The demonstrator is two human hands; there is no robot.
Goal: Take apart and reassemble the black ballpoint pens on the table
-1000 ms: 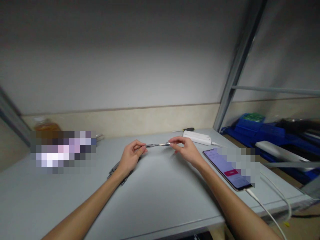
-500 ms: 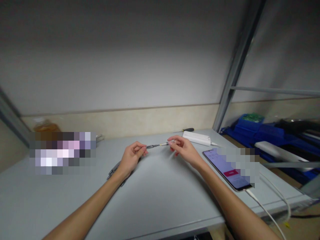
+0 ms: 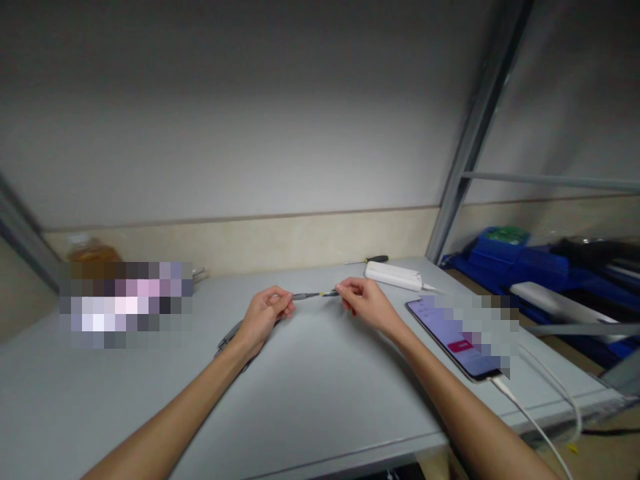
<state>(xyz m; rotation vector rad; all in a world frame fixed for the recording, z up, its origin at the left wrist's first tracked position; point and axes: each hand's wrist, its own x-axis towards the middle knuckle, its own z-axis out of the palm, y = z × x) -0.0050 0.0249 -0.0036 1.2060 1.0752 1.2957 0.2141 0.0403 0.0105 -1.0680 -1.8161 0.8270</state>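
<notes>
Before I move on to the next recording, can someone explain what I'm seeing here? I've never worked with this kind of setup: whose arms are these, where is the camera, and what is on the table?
No machine is involved. The camera sits on a person's head and looks forward and down, so the two bare arms are the wearer's own. The left hand and the right hand each pinch one end of a thin pen-like rod, held level just above the grey table. To the right lies a phone with its screen lit and a white cable plugged in. Behind it lie a white box-shaped device and a small screwdriver. Some dark thin items lie under the left wrist; what they are is unclear.
</notes>
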